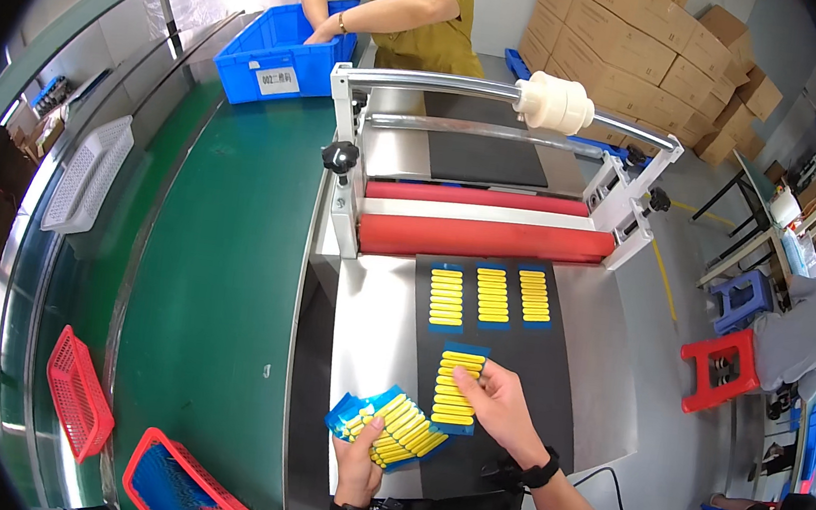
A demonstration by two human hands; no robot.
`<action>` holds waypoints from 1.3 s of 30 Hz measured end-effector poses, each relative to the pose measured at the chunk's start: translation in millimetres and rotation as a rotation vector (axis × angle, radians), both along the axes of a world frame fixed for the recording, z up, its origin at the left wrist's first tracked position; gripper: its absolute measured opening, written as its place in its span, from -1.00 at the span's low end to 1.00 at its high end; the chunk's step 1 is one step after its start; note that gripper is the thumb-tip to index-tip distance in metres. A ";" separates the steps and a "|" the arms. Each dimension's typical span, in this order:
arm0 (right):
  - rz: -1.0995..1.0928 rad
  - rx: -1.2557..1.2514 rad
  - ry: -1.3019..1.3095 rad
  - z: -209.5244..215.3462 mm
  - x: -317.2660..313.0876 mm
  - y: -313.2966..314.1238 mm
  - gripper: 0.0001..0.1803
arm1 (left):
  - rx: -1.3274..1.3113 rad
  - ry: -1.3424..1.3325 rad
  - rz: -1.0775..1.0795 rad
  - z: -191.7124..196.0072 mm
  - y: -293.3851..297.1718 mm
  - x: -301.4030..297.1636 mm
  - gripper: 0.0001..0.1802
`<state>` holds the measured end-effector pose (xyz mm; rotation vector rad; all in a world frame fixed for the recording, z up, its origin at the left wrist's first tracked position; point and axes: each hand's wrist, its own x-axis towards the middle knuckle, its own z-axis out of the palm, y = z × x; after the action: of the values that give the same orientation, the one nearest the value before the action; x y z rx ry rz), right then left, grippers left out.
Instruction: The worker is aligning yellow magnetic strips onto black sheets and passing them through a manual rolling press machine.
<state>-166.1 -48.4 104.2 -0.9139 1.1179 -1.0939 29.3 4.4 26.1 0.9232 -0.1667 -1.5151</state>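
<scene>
My left hand (355,471) grips a fanned stack of blue sheets with yellow strips (408,434), its thumb pressed on top. In my right hand (510,418) is a single blue sheet with yellow strips (453,413), pinched at its right side with the thumb over its face. That sheet is over the black belt (553,393); whether it touches the belt I cannot tell. Three similar sheets lie in a row farther up the belt: a left one (446,300), a middle one (493,297) and a right one (533,298). Just beyond them are the machine's red rollers (485,242).
A metal frame with a cream spool (553,103) spans the machine. Left runs a green worktable (226,264) with a red basket (190,487) near me. Across from me, a person in an olive top reaches into a blue bin (239,59). A red stool (720,369) stands right.
</scene>
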 end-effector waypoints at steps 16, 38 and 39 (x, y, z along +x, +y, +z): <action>0.306 0.000 0.203 -25.6 15.3 10.4 -0.68 | -0.038 -0.008 -0.111 -12.2 -10.9 -0.1 -0.52; -0.053 -0.077 0.702 -33.2 -29.8 -23.3 -0.65 | -0.029 -0.063 -0.172 12.9 -16.8 -14.3 -0.85; -0.068 -0.095 0.728 -31.6 -30.3 -24.4 -0.65 | -0.030 -0.064 -0.177 13.5 -17.2 -15.0 -0.85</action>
<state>-196.4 -72.9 72.7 -1.4165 1.7042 -0.8855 14.2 -12.8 39.6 0.9534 -0.3245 -1.6420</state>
